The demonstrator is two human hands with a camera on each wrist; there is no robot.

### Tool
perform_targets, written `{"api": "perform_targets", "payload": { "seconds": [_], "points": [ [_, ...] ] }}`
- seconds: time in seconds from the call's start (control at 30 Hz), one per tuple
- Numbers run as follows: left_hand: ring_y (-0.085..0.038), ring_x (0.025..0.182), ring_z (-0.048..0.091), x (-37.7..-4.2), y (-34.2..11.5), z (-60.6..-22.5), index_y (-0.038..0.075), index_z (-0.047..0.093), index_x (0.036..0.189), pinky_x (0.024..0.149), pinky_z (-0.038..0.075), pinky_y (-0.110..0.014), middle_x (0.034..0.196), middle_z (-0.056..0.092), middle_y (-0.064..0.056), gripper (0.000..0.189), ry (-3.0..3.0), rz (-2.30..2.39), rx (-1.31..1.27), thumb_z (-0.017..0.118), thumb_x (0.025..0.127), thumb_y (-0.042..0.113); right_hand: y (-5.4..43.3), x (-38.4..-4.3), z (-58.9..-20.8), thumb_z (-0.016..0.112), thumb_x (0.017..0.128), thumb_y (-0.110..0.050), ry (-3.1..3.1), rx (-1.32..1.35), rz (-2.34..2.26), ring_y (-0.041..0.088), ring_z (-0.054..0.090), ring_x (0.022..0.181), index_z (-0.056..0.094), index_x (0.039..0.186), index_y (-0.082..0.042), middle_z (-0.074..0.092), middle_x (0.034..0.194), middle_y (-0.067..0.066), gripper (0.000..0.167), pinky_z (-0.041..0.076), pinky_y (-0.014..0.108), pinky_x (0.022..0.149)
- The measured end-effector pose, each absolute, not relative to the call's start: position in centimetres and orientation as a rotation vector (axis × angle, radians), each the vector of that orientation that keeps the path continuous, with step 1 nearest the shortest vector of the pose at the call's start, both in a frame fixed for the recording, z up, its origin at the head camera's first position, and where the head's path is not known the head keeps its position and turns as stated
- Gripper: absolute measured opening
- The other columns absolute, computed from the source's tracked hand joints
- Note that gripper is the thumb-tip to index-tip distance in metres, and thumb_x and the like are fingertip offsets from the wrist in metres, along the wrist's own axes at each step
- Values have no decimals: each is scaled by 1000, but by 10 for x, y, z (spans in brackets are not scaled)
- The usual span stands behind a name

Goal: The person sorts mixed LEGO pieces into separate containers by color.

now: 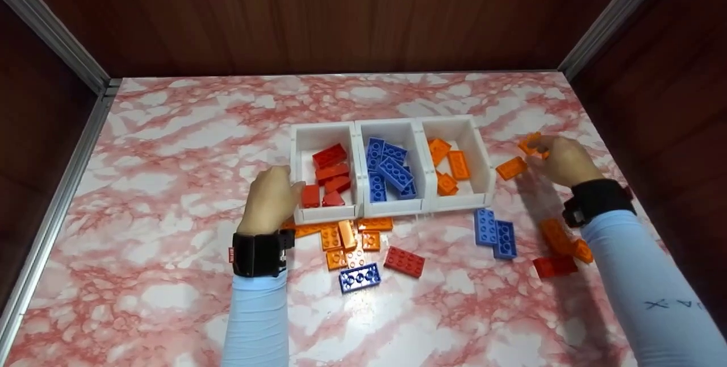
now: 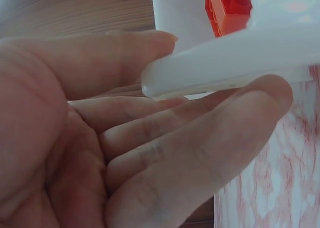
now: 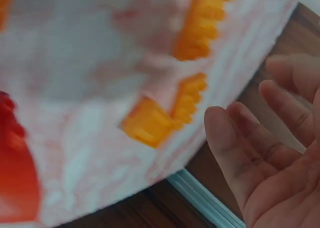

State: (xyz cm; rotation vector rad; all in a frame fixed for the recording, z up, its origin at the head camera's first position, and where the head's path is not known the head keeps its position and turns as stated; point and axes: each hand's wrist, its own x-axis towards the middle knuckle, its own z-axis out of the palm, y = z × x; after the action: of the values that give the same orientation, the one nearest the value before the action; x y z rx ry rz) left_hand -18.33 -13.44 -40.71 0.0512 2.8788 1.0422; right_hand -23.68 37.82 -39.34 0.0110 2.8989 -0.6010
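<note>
My left hand [image 1: 271, 199] is at the left wall of a white three-compartment bin [image 1: 295, 174]. In the left wrist view, its thumb and fingers [image 2: 200, 153] pinch the white wall [image 2: 225, 63] from both sides. The compartments hold red bricks [image 1: 331, 171], blue bricks [image 1: 396, 172] and orange bricks [image 1: 459, 165], from left to right. At the right, my right hand [image 1: 568, 159] hovers by some orange bricks [image 1: 528, 144], partly covering them. Its fingers are loosely bent with nothing between them in the right wrist view, apart from the orange bricks [image 3: 150, 123] there.
In front of the bin lie several orange bricks [image 1: 330, 237], a dark blue brick [image 1: 359, 278] and a red brick [image 1: 404, 261]. Blue bricks [image 1: 485, 226] lie front right, with another red brick [image 1: 555, 266] by the right forearm. Wooden walls [image 1: 341, 15] enclose the marbled table [image 1: 170, 293].
</note>
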Motion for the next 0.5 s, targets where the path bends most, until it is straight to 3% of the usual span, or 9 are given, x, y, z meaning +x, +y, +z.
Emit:
{"api": "perform_targets", "payload": {
  "seconds": [0.13, 0.23, 0.33, 0.5],
  "points": [
    [-35, 89, 64, -183, -135, -408, -13, 57, 127, 83, 51, -47, 116, 64, -29, 42, 2850, 1054, 42, 62, 96, 15, 374, -233, -408, 58, 100, -33, 2821, 94, -602, 48, 48, 117, 51, 138, -1, 47, 133, 31, 50, 42, 62, 95],
    [-35, 89, 63, -183, -135, -407, -14, 55, 130, 84, 51, -47, 122, 62, -30, 45, 2841, 1058, 36, 62, 97, 16, 369, -232, -418, 60, 98, -40, 2825, 79, -585, 46, 52, 114, 50, 140, -1, 52, 132, 31, 58, 43, 61, 95],
    [-34, 86, 63, -184, -136, -407, -14, 55, 130, 82, 51, -46, 121, 62, -30, 45, 2842, 1062, 39, 62, 97, 16, 364, -232, -427, 64, 95, -45, 2818, 84, -554, 44, 53, 111, 47, 142, -1, 56, 128, 29, 66, 42, 62, 96],
    [-31, 77, 59, -184, -135, -408, -13, 57, 128, 75, 49, -42, 114, 65, -27, 42, 2833, 1078, 29, 61, 97, 15, 359, -232, -431, 69, 93, -41, 2761, 171, -584, 44, 50, 112, 46, 141, -6, 54, 129, 25, 64, 39, 65, 98]
  ]
}}
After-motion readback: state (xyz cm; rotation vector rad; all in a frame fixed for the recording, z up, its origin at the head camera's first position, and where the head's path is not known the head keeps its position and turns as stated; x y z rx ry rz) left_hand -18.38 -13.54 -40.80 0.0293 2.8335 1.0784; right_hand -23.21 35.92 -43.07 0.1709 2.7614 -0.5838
